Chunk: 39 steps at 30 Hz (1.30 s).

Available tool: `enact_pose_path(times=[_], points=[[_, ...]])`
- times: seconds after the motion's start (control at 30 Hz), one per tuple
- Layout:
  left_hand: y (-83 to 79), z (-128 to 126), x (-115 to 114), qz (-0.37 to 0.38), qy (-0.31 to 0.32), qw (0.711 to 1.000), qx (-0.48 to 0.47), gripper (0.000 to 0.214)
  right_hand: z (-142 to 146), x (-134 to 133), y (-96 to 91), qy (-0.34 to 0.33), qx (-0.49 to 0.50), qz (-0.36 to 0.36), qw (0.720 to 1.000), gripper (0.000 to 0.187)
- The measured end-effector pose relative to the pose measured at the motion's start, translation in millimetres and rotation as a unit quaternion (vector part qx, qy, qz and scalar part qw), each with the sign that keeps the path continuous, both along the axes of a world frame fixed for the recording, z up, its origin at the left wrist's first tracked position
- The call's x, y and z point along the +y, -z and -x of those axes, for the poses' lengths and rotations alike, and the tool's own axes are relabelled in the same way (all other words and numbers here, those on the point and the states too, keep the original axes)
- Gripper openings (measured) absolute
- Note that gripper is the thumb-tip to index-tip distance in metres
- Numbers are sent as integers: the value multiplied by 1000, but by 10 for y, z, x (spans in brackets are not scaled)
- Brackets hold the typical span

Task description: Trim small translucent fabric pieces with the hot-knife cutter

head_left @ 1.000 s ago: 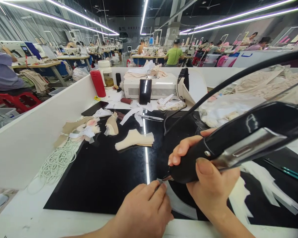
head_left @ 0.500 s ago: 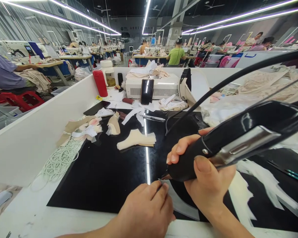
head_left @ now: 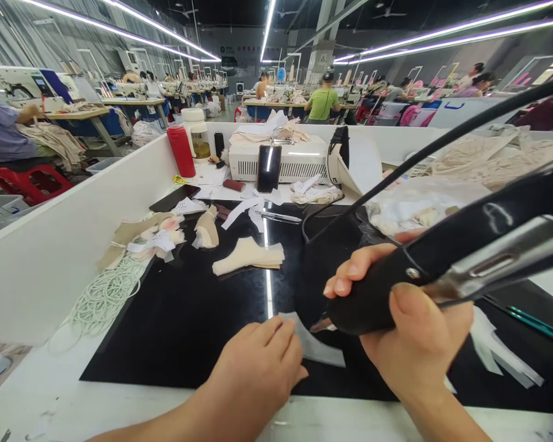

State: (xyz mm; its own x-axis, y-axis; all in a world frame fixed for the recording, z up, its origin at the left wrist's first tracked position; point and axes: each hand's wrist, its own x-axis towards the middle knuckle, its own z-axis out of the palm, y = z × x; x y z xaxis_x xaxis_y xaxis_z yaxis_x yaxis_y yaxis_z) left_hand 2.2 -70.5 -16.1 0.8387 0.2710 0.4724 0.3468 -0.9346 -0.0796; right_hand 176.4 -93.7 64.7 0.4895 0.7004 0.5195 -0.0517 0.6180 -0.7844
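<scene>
My left hand (head_left: 262,362), fingers bent together, grips the left end of a thin translucent white fabric piece (head_left: 320,348) on the shiny black board (head_left: 166,331). In my right hand (head_left: 410,331) is a black corded handheld cutter (head_left: 456,236) with a metal lever along its side. Its coppery pointed tip (head_left: 321,325) is just above the fabric's curved right edge; contact cannot be made out. Farther back on the board lies a cream stack of cut fabric pieces (head_left: 246,256). White fabric strips (head_left: 502,350) lie beyond my right hand.
Pale green cord (head_left: 105,294) and bundled scraps (head_left: 152,236) lie along the left. A pen (head_left: 279,217), a leaning phone (head_left: 268,169) and a white vented box (head_left: 299,156) stand or lie behind. Tweezers (head_left: 537,322) are at the right. The black cable (head_left: 424,156) arches across.
The cutter has moved right, away from my left fingers. My left hand has shifted slightly left with the fabric piece, and a pale offcut near my right wrist is now mostly hidden.
</scene>
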Motion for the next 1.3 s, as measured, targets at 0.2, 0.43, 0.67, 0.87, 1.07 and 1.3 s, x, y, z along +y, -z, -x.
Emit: enact_pose_path(times=[0.2,0.43,0.67,0.87,1.07,1.3], points=[[-93,13,44,6,3,1000,9,29,-166,-217,8,44,-21,12,999,39],[-223,-111,37,73,45,996,-16,27,-245,-234,52,68,-21,8,997,39],[-182,-265,71,172,65,983,-25,18,-250,-270,66,66,-18,11,998,41],[-166,-257,52,171,73,982,-27,13,-252,-327,66,49,-18,7,999,40],[-161,-258,60,159,70,984,-26,14,-236,-360,91,39,-25,3,999,41],[-150,-255,59,171,78,982,-35,19,-226,-337,120,36,-28,-4,999,40]])
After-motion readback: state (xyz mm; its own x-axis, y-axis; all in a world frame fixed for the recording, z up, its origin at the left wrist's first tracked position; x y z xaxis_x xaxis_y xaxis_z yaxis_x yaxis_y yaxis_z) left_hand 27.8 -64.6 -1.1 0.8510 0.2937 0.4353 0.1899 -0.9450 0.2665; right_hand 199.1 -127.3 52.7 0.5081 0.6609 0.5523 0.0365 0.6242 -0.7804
